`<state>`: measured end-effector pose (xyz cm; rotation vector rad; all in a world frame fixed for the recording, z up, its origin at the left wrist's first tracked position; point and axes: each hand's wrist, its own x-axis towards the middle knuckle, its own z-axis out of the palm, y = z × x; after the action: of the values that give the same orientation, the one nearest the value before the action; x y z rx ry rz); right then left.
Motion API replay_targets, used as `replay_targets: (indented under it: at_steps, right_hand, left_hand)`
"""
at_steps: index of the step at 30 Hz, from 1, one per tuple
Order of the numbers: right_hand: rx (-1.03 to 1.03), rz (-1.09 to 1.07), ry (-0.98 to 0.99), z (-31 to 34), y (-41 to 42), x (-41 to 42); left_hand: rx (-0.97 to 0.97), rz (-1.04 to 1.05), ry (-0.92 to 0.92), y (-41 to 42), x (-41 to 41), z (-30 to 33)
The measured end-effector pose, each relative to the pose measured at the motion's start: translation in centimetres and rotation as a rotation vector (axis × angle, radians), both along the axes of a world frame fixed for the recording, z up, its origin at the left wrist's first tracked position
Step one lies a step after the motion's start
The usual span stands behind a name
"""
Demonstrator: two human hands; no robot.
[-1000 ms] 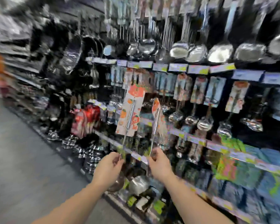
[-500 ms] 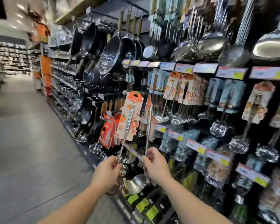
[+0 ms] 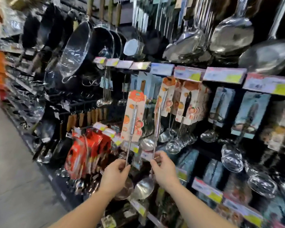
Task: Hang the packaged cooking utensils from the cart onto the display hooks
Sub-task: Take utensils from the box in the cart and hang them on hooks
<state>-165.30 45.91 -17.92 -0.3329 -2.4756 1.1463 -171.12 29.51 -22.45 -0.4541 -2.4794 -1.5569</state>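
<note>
While each pinches one ladle's handle, the left hand [image 3: 116,174] and right hand [image 3: 164,168] hold two carded ladles [image 3: 133,116]; motion blurs the shelf [image 3: 224,74] labels.

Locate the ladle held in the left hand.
Head view, lower centre: the left hand grips the packaged ladle by its handle, just left of the right hand's ladle.

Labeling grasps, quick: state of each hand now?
Left hand: fingers pinching the left ladle by its handle.
Right hand: fingers pinching the right ladle by its handle.
</note>
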Motion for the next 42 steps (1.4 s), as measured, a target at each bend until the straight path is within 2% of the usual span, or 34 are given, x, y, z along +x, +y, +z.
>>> replay_targets:
  at_steps: [6,14,20,42]
  right_hand:
    - [0.047,-0.213,0.051,0.3,1.1,-5.4]
    - [0.055,-0.442,0.151,2.4,-2.0,-10.6]
    - [0.066,-0.569,0.178,3.7,-3.6,-12.1]
    - [0.082,-0.644,0.301,6.8,-4.2,-13.2]
  left_hand:
    - [-0.023,-0.185,0.08,3.2,-8.7,-0.3]
    - [-0.014,-0.377,0.131,2.0,-16.9,1.0]
    - [0.003,-0.475,0.124,0.8,-18.7,1.3]
    - [0.054,-0.566,0.067,-0.3,-19.6,3.4]
